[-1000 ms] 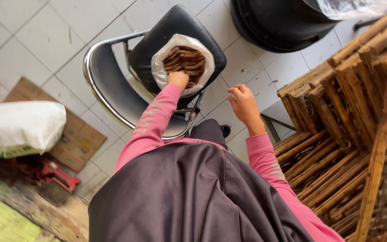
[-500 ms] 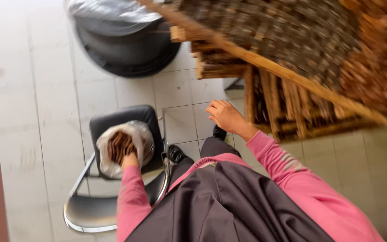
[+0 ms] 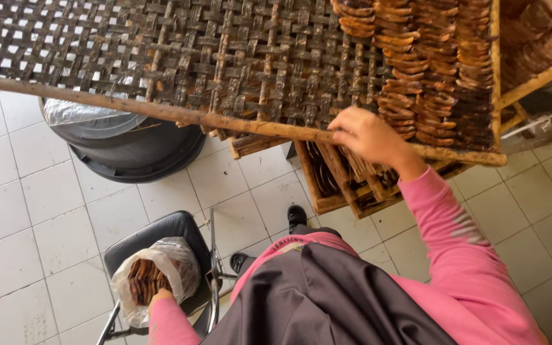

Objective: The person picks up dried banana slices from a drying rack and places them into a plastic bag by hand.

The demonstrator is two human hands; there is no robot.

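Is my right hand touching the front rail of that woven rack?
Touching. In the head view the right hand rests on the wooden front rail of the woven rack, its fingers lying over the rail's edge.

Long pink sleeves (image 3: 461, 255) on both arms; dark grey-brown apron-like garment (image 3: 327, 300) over pink top; black shoes (image 3: 296, 216); hands bare.
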